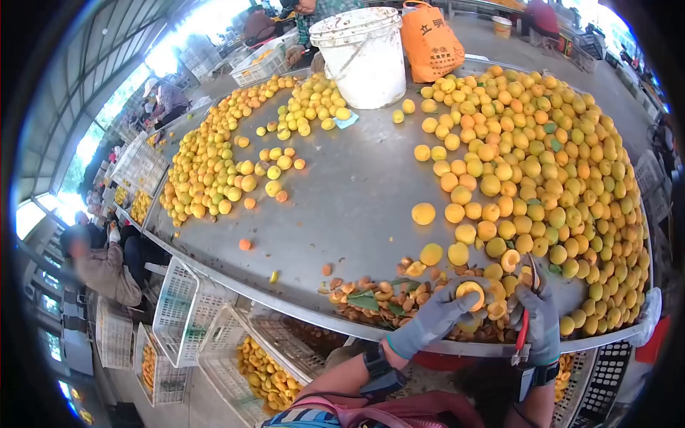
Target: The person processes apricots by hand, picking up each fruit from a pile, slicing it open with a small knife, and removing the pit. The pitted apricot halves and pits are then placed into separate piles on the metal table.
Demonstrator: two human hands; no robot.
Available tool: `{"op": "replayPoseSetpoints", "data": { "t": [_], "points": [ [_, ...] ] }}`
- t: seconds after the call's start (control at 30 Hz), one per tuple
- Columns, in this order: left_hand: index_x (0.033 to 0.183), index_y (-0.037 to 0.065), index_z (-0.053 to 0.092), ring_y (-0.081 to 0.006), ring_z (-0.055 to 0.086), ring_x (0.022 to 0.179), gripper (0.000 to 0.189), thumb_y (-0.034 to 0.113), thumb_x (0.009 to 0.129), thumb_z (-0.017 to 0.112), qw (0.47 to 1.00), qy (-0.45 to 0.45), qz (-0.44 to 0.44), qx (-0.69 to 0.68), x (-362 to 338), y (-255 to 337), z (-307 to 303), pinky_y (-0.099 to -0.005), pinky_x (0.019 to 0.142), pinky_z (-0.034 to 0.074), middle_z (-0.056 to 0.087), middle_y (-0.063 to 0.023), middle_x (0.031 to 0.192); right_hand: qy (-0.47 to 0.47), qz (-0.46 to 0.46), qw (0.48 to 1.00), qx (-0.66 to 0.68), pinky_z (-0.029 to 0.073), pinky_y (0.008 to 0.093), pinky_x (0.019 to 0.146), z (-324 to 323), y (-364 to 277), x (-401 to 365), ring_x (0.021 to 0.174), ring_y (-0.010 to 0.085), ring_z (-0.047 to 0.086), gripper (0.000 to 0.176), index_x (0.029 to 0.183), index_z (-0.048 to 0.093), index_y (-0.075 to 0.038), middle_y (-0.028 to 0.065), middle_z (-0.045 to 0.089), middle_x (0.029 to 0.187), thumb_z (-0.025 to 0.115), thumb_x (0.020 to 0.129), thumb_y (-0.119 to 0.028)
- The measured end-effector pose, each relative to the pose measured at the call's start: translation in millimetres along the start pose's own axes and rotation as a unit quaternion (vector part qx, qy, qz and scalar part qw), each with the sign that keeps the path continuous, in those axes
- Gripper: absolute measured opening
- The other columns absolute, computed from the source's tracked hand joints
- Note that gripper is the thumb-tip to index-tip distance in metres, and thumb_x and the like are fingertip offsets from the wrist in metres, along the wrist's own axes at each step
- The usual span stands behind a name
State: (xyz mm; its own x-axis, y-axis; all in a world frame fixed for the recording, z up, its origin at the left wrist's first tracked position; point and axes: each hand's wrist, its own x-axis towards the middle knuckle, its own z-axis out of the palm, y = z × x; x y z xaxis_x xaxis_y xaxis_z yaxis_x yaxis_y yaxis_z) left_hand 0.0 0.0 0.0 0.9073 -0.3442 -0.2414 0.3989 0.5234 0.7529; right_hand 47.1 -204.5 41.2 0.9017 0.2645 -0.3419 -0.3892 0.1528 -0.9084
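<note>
My left hand (437,314), in a grey glove, grips a yellow-orange apricot (469,292) at the near edge of the metal table (357,185). My right hand (540,314), also gloved, holds a red-handled cutter (524,321) whose blades point up beside the apricot. Under both hands lies a heap of brown pits and green leaves (371,294). A large pile of apricots (549,178) fills the right side of the table, just beyond my hands.
A white bucket (364,57) and an orange bag (430,43) stand at the far edge. More apricots (214,157) lie on the left. White crates (185,314), one holding fruit (267,371), sit below the table. Other people work on the left and at the back.
</note>
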Motion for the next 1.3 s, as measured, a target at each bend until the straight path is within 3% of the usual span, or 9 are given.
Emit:
{"op": "replayPoseSetpoints", "data": {
  "t": [0.07,0.17,0.7,0.9,1.0,1.07,1.23,1.3],
  "points": [
    [0.130,0.005,0.047,-0.0157,0.058,0.107,0.045,0.032,0.095,0.055,0.997,0.005,0.053,-0.055,3,-5,-1,-0.0272,0.085,0.052,0.059,-0.0082,0.117,0.073,-0.016,0.996,-0.046,0.038,0.0193,0.036,-1,4,4,0.044,0.0070,0.050,0.052,0.138,0.039,-0.011,0.0019,0.057,0.066,0.056,0.089,-0.014],
    [0.129,0.004,0.048,-0.0156,0.058,0.106,0.045,0.032,0.095,0.054,0.997,-0.011,0.046,-0.057,9,-13,4,-0.0277,0.084,0.052,0.060,-0.0088,0.115,0.098,-0.010,0.993,-0.065,0.038,0.0195,0.036,-6,1,3,0.043,0.0072,0.050,0.051,0.137,0.039,-0.010,0.0015,0.057,0.065,0.056,0.089,-0.014],
    [0.127,0.005,0.050,-0.0141,0.058,0.104,0.043,0.035,0.096,0.053,0.997,0.041,0.047,-0.041,19,-21,9,-0.0284,0.087,0.051,0.060,-0.0064,0.113,0.061,0.033,0.992,-0.106,0.039,0.0209,0.036,-6,-1,12,0.041,0.0093,0.050,0.052,0.138,0.037,-0.005,0.0037,0.058,0.062,0.055,0.090,-0.017],
    [0.128,0.006,0.049,-0.0120,0.060,0.097,0.041,0.030,0.096,0.054,0.999,0.031,0.014,-0.006,24,-18,9,-0.0257,0.084,0.051,0.060,-0.0055,0.114,0.041,0.034,0.996,-0.068,0.040,0.0209,0.036,-6,-1,12,0.042,0.0100,0.052,0.055,0.141,0.034,-0.005,0.0045,0.059,0.063,0.055,0.091,-0.018],
    [0.129,0.007,0.046,-0.0111,0.059,0.102,0.040,0.022,0.094,0.058,0.999,0.024,0.036,-0.012,28,-20,9,-0.0230,0.082,0.051,0.058,-0.0018,0.113,0.039,0.034,0.998,-0.034,0.041,0.0205,0.037,-3,-4,9,0.043,0.0103,0.053,0.050,0.136,0.039,-0.004,0.0052,0.060,0.065,0.056,0.091,-0.020],
    [0.131,0.009,0.045,-0.0095,0.059,0.098,0.041,0.017,0.094,0.058,0.998,0.031,0.049,0.022,28,-16,10,-0.0224,0.078,0.051,0.058,-0.0011,0.111,0.016,0.061,0.998,0.016,0.041,0.0205,0.038,-4,-6,9,0.043,0.0102,0.052,0.036,0.123,0.051,-0.007,0.0053,0.061,0.065,0.056,0.091,-0.021],
    [0.130,0.009,0.047,-0.0085,0.059,0.093,0.041,0.014,0.092,0.060,0.998,0.046,0.010,0.045,24,-8,14,-0.0237,0.078,0.051,0.059,-0.0009,0.109,0.020,0.080,0.995,0.050,0.043,0.0205,0.041,-2,-13,5,0.047,0.0111,0.056,0.030,0.115,0.055,-0.007,0.0066,0.062,0.068,0.058,0.090,-0.024],
    [0.127,0.007,0.050,-0.0097,0.059,0.095,0.039,0.013,0.090,0.062,0.984,0.072,0.051,0.152,26,-11,11,-0.0245,0.077,0.051,0.060,-0.0018,0.108,0.004,0.103,0.991,0.083,0.045,0.0207,0.044,-7,-9,7,0.050,0.0116,0.058,0.034,0.120,0.054,-0.005,0.0064,0.064,0.073,0.058,0.091,-0.023]
  ]
}}
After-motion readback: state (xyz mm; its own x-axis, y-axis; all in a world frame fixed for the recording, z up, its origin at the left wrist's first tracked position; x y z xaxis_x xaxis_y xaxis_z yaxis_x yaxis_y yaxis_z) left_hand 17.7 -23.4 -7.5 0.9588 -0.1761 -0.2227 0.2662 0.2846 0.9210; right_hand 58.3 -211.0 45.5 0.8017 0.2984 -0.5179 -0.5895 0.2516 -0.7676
